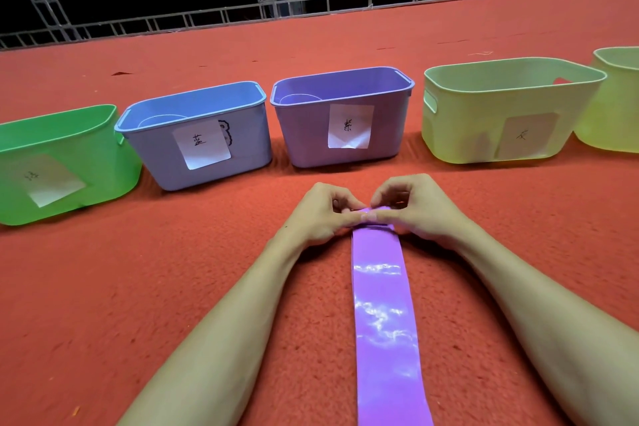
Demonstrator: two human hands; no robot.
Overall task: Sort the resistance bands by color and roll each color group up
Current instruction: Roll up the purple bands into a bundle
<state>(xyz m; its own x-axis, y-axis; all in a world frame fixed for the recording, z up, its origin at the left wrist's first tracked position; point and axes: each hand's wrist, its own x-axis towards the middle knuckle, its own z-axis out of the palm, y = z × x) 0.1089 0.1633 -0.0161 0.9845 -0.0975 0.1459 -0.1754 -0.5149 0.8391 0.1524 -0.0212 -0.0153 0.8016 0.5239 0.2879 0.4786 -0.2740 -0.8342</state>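
Glossy purple band (382,304), red carpet (138,287), green bin (62,162), blue bin (193,135), purple bin (342,117), yellow-green bin (508,107)

Two bare forearms reach in from below, ending in the left hand (318,214) and right hand (418,211). The thumbnails look short and plain; a tiny dark speck marks the left wrist.
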